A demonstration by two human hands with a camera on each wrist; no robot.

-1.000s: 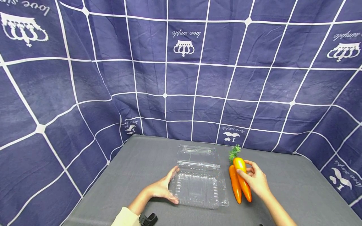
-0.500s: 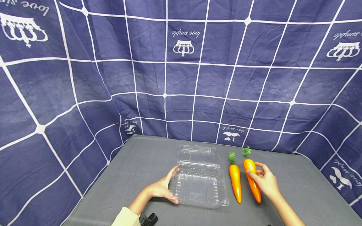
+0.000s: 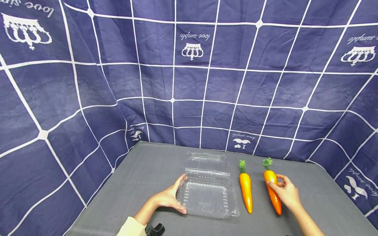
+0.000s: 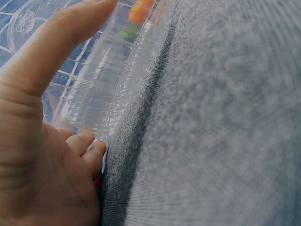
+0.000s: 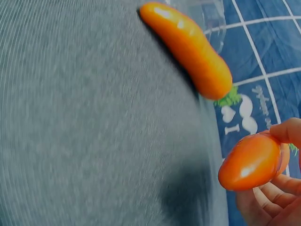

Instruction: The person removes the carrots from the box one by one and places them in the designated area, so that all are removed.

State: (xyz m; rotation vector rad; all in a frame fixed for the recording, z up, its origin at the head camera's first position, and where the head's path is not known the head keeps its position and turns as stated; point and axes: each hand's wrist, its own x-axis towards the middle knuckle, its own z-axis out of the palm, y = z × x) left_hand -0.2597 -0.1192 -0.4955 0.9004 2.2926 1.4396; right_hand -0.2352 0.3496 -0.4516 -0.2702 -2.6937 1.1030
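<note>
In the head view, an open clear plastic clamshell box point(image 3: 205, 198) lies on the grey tabletop. My left hand point(image 3: 169, 196) spans its left side, thumb at the front corner and fingers toward the back; the left wrist view shows the fingertips point(image 4: 96, 150) against the ribbed wall. An orange carrot point(image 3: 246, 191) with a green tuft lies just right of the box. Farther right, my right hand point(image 3: 285, 192) holds a second carrot point(image 3: 271, 186) between thumb and fingers. In the right wrist view this held carrot point(image 5: 251, 162) points its tip at the camera, above a dark shadow.
Hinged at the back, the box's clear lid point(image 3: 206, 161) lies folded open. A navy cloth with white lines point(image 3: 224, 85) hangs behind and at both sides of the grey tabletop point(image 3: 153, 157).
My right hand has carried its carrot rightward, from over the other carrot to a spot well apart from it. The other carrot now lies fully visible. My left hand and the box stay put.
</note>
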